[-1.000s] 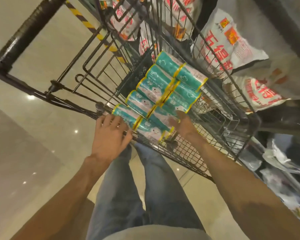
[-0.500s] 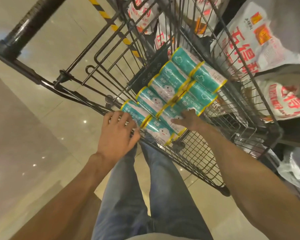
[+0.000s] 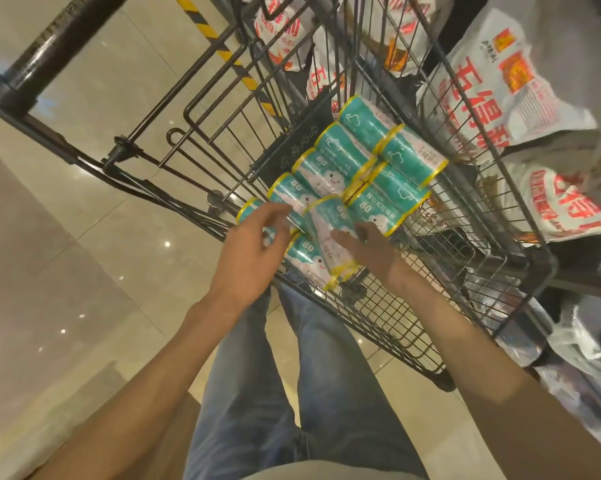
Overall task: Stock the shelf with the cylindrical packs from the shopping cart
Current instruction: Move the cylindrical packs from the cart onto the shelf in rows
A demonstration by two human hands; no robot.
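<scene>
Several teal cylindrical packs [image 3: 401, 159] with yellow ends lie in two rows in the near end of the wire shopping cart [image 3: 427, 306]. My left hand [image 3: 254, 247] curls over the nearest left pack [image 3: 248, 209] at the cart's rim. My right hand [image 3: 366, 247] grips another pack [image 3: 328, 233], which is tilted and raised across the row below it. Both forearms reach in from the bottom of the view.
The cart's black handle bar [image 3: 49, 46] runs at the upper left. White bags with red print [image 3: 493, 91] lie on a low shelf to the right, and more show behind the cart. Clear plastic packs [image 3: 583, 341] sit lower right. Glossy tiled floor lies left.
My right hand has closed on a pack and lifted it askew out of the row. My left hand moved from the rim onto the nearest left pack, fingers curling.
</scene>
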